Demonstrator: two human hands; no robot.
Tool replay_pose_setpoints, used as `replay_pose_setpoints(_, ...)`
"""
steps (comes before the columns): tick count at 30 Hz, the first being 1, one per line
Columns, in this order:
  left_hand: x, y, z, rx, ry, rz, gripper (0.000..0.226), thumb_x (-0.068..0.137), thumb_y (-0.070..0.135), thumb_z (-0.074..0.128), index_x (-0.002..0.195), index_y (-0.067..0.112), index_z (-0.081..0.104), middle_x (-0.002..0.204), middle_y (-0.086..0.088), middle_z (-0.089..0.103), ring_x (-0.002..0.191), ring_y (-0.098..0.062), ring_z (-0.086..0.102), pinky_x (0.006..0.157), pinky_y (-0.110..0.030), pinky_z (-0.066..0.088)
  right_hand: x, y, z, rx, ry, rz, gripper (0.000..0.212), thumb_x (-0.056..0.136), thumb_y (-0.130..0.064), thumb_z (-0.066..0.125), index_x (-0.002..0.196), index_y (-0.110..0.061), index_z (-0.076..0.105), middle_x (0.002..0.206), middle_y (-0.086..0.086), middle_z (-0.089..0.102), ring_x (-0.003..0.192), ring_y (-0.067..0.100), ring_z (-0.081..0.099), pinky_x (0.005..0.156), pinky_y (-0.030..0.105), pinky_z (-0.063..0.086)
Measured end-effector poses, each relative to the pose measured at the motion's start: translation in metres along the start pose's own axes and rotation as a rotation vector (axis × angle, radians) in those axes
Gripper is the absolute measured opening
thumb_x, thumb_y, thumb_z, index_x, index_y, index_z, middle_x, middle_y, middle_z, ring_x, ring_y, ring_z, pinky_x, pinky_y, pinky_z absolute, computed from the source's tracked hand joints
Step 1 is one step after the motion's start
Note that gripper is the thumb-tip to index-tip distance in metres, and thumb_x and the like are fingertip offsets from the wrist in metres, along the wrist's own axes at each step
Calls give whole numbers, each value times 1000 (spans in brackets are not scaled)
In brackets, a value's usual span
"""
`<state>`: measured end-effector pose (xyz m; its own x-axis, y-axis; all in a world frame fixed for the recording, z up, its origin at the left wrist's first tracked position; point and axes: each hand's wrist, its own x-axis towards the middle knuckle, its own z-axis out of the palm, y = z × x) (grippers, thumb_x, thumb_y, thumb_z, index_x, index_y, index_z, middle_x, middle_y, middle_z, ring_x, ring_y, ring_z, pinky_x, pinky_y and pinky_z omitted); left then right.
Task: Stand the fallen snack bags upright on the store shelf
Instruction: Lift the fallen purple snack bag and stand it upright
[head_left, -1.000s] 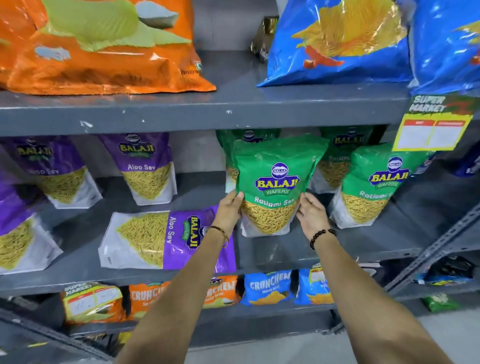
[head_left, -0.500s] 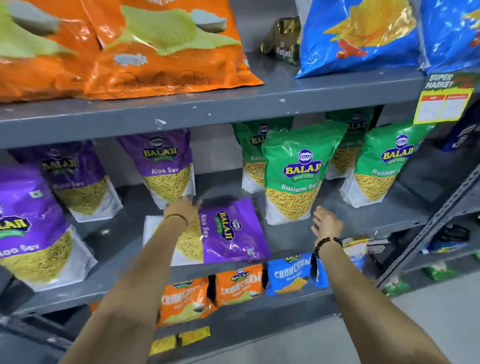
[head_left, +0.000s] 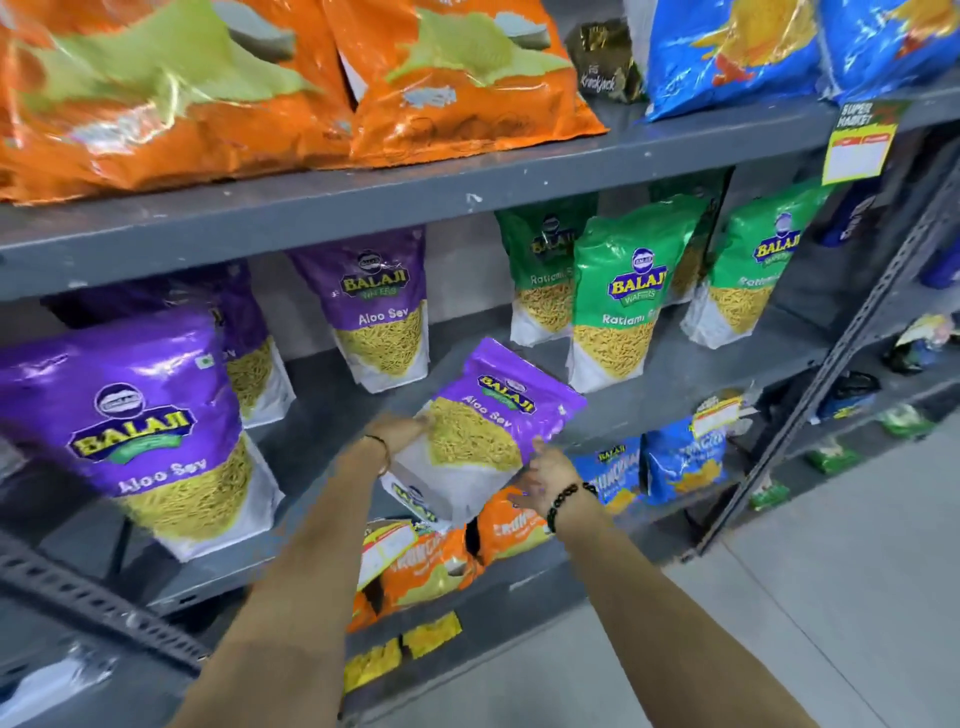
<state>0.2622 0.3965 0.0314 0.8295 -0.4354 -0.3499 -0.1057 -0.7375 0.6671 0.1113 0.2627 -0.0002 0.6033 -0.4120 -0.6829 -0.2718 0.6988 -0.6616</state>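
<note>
A: Nearest, what do the hands have?
B: Left hand (head_left: 397, 434) and right hand (head_left: 545, 475) each closed on a lower side of one purple Aloo Sev bag (head_left: 488, 431), tilted, top leaning right, lifted at the front edge of the grey middle shelf (head_left: 322, 441).
A: Beyond that bag?
B: Left of it, purple Aloo Sev bags (head_left: 382, 312) upright. Right and behind, green Ratlami Sev bags (head_left: 621, 301) upright.
</note>
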Motion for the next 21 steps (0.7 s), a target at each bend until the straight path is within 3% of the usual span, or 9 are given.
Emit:
replay_pose_setpoints(2,-7,-4,4,-29,59,-3,51,87,34,58,127,3,52,132,-17,51,118,-28,50,92,-29,38,-2,1,7,16,22,-10,38,98,-32,33,68,-14,45,42,4,57,43,16,53,64,32,43)
replay_pose_setpoints(4,-14,-7,7,-150,82,-16,47,86,33,60,113,-5,60,103,-16,56,94,-27,53,79,-32,37,-1,5,8,39,39,-34,26,97,-31,39,84,-12,51,62,7,66,58,19,59,74,39,49)
replay_pose_setpoints(6,-23,-11,9,-270,78,-16,30,86,30,60,88,0,64,84,-10,50,79,-22,46,71,-29,33,-2,8,5,34,27,-66,20,95,-31,46,88,-14,53,70,5,68,58,17,61,76,40,49)
replay_pose_setpoints(9,-38,-18,12,-428,79,25,31,85,25,63,64,13,45,69,-6,43,65,-19,41,58,-28,31,1,10,-6,23,-51,-141,21,92,-32,53,82,-14,58,62,0,67,56,12,62,71,38,50)
replay_pose_setpoints(11,-55,-23,8,-612,37,53,20,83,21,67,70,10,54,73,-7,57,70,-21,53,62,-28,42,-3,3,-12,68,-161,-225,16,90,-29,56,88,-14,59,54,-4,70,49,8,63,64,31,51)
replay_pose_setpoints(13,-72,-25,1,-709,-41,112,9,79,17,70,79,12,64,80,-5,69,74,-21,64,65,-27,51,-12,-11,-17,105,-259,-313,8,88,-22,59,86,-15,59,62,-4,74,56,10,69,57,26,56)
replay_pose_setpoints(17,-102,-23,-17,-719,-139,263,25,73,6,73,95,16,70,91,2,76,82,-14,71,66,-23,58,-42,-46,-23,-39,-469,-423,7,80,-15,62,77,-17,56,67,-6,75,58,7,69,53,19,55)
replay_pose_setpoints(18,-108,-22,-20,-722,-155,298,27,72,3,73,95,17,71,91,3,76,84,-14,72,66,-24,58,-50,-54,-23,-72,-516,-436,11,73,-15,66,80,-16,58,68,-6,76,59,6,69,55,19,56)
replay_pose_setpoints(21,-125,-19,-23,-712,-179,374,29,71,1,72,92,20,72,88,5,77,84,-13,72,63,-23,58,-69,-75,-23,-168,-620,-458,57,40,-27,90,87,-11,62,72,-5,76,64,8,70,61,22,57)
